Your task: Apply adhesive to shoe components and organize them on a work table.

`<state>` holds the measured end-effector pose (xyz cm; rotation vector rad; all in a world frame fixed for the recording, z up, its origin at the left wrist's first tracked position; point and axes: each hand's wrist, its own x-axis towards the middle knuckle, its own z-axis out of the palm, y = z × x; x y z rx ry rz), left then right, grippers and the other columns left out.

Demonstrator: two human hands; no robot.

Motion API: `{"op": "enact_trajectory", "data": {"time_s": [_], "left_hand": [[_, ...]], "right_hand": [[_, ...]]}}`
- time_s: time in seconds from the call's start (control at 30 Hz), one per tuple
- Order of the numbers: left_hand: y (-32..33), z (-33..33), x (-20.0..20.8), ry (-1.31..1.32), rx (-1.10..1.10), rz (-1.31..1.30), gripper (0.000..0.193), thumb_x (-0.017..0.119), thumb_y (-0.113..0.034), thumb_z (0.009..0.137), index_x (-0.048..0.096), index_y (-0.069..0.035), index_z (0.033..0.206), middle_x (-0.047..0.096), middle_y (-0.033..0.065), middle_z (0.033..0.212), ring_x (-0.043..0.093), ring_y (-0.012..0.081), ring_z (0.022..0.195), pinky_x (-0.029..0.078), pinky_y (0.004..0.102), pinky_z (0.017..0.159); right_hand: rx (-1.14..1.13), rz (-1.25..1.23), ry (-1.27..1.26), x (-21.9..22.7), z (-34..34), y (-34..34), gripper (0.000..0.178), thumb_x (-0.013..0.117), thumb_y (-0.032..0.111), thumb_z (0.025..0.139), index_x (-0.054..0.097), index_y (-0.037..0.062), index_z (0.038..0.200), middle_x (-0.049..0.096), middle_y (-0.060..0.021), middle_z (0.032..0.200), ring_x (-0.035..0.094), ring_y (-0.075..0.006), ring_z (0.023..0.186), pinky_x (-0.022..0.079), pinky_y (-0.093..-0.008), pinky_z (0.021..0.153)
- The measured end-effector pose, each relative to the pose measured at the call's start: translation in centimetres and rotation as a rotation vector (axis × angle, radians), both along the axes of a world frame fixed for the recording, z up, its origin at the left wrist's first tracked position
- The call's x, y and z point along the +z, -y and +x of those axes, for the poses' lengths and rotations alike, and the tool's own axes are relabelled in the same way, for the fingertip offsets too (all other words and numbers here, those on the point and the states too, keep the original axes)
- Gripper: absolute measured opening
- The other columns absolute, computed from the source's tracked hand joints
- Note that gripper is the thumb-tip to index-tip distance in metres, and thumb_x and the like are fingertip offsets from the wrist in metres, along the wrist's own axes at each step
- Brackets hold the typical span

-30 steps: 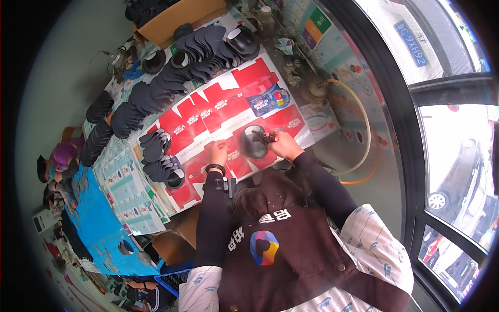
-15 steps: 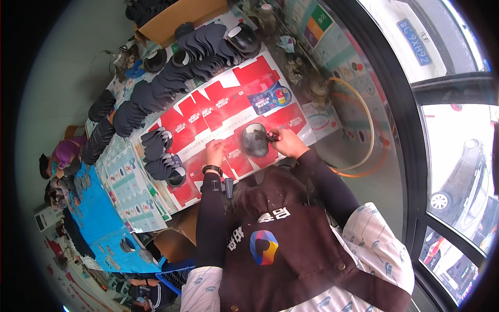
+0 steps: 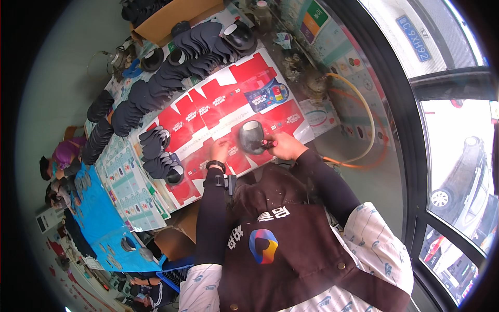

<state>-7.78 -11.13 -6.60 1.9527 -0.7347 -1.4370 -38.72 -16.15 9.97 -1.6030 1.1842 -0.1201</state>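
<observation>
A dark oval cupped piece [image 3: 252,139], with a pale patch at its far end, lies on the red and white printed board. My right hand [image 3: 287,146] is closed around a small dark tool [image 3: 269,143] with reddish ends, whose exact kind I cannot make out. The tool is at the right edge of the oval piece. Just left of that piece, my left hand [image 3: 220,149] hovers over or rests on the board [image 3: 208,136]; its fingers are smeared by motion. A black band circles my left wrist.
Rows of overlapping dark curved pieces [image 3: 156,88] run along the board's far and left sides. A smaller stack [image 3: 161,165] lies near my left forearm. A cardboard box [image 3: 176,21] stands behind. A yellow hose [image 3: 370,122] loops at right. People work near a blue table [image 3: 101,223].
My right hand and its tool have moved slightly nearer to me, along the oval piece's right edge. My left hand has shifted slightly right. The whole view has tilted a little.
</observation>
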Motion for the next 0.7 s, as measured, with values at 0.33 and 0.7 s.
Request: {"op": "enact_trajectory", "data": {"time_s": [0.33, 0.7], "left_hand": [[0.5, -2.5, -0.5, -0.005, -0.149, 0.007, 0.023, 0.068, -0.019, 0.095, 0.073, 0.000, 0.106, 0.077, 0.0089, 0.091, 0.072, 0.0158, 0.078, 0.057, 0.0304, 0.072], [1.6, -4.7, 2.3, 0.193, -0.289, 0.018, 0.027, 0.079, -0.029, 0.085, 0.079, -0.004, 0.095, 0.077, 0.0068, 0.083, 0.072, 0.0158, 0.076, 0.055, 0.0318, 0.072]], "right_hand": [[0.057, -0.044, -0.013, 0.1, -0.6, 0.2, 0.031, 0.062, 0.020, 0.088, 0.071, 0.0109, 0.116, 0.070, -0.0243, 0.101, 0.066, -0.0447, 0.098, 0.052, -0.0497, 0.082], [0.090, -0.076, -0.156, 0.5, -2.5, 0.4, 0.030, 0.054, 0.020, 0.088, 0.073, 0.0083, 0.109, 0.070, -0.0266, 0.097, 0.065, -0.0466, 0.096, 0.053, -0.0543, 0.084]]}}
